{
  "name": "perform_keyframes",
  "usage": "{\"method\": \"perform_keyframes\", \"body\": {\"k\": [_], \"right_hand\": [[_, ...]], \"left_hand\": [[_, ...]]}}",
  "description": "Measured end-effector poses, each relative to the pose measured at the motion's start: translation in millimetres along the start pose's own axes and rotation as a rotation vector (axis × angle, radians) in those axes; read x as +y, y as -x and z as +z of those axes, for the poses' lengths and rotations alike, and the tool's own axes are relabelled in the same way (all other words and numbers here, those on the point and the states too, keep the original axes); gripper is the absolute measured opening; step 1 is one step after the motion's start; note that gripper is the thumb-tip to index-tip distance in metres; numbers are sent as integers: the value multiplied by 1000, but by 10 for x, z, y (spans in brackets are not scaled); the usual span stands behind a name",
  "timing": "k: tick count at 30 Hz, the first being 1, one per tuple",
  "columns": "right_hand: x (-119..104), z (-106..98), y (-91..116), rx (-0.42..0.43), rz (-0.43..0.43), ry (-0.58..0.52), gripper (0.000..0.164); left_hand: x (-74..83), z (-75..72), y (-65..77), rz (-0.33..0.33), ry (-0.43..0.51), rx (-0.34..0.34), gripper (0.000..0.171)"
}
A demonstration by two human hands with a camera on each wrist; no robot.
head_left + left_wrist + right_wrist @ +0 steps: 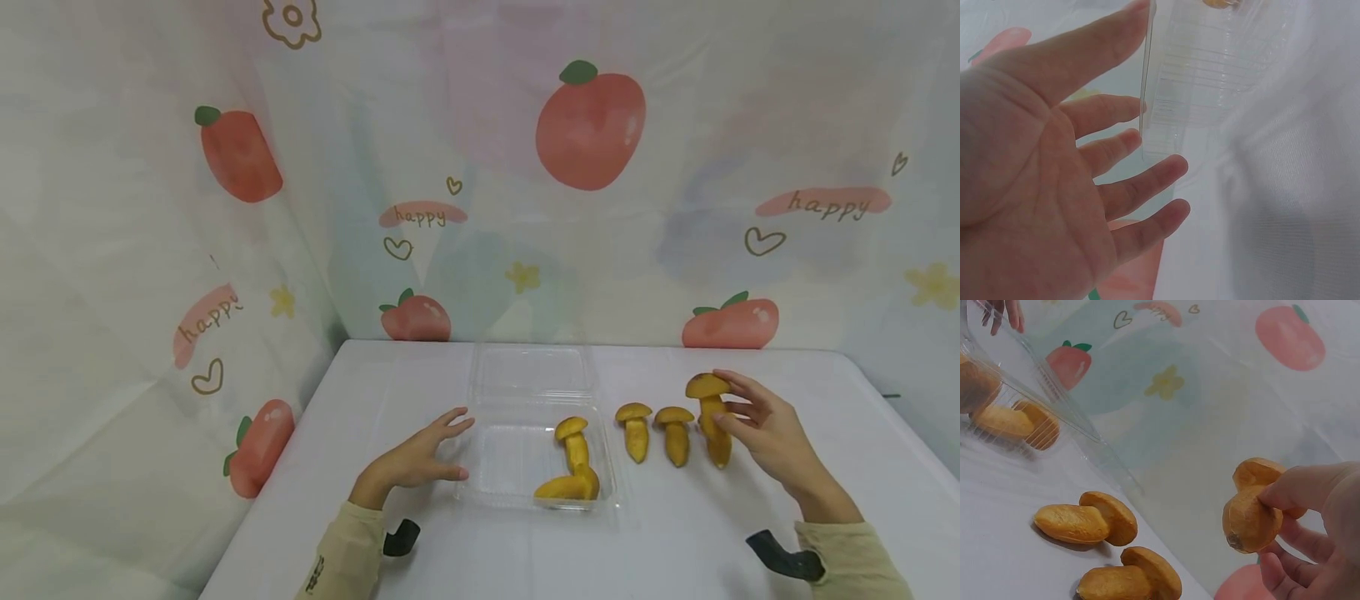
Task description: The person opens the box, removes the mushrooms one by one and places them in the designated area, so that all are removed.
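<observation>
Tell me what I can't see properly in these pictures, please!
Right wrist view: the held mushroom, because its own stem hides much of its cap.
Right wrist view: most of the left hand, cut off by the top edge.
Left wrist view: the mushrooms in the clear box, all but a sliver above the top edge.
Head view: the left sleeve's dark marks, too small to read.

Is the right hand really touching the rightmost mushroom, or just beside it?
Touching. The right wrist view shows it: the right hand grips the rightmost mushroom, its thumb laid against the stem.
</observation>
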State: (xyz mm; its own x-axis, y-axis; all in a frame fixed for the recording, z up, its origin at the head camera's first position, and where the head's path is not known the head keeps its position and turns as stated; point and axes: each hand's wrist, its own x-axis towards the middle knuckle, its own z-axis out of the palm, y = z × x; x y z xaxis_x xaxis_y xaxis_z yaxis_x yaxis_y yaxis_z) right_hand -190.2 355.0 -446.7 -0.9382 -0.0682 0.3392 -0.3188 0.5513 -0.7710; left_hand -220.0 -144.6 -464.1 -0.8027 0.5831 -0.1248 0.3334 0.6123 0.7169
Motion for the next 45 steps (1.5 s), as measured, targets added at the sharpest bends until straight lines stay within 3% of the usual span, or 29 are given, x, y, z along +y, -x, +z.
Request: {"method": "perform_keyframes", "body": {"k": [9,25,45], "right_hand": [[147,-69,7,5,45,-1,60],[187,-63,-1,-7,98,13,62],[295,-31,-10,4,114,54,60]], "left_hand": [[-6,24,-43,15,4,-4,80],[-19,40,-28,7,6,0,80],[-1,-9,-7,15,-3,-4,80]]}}
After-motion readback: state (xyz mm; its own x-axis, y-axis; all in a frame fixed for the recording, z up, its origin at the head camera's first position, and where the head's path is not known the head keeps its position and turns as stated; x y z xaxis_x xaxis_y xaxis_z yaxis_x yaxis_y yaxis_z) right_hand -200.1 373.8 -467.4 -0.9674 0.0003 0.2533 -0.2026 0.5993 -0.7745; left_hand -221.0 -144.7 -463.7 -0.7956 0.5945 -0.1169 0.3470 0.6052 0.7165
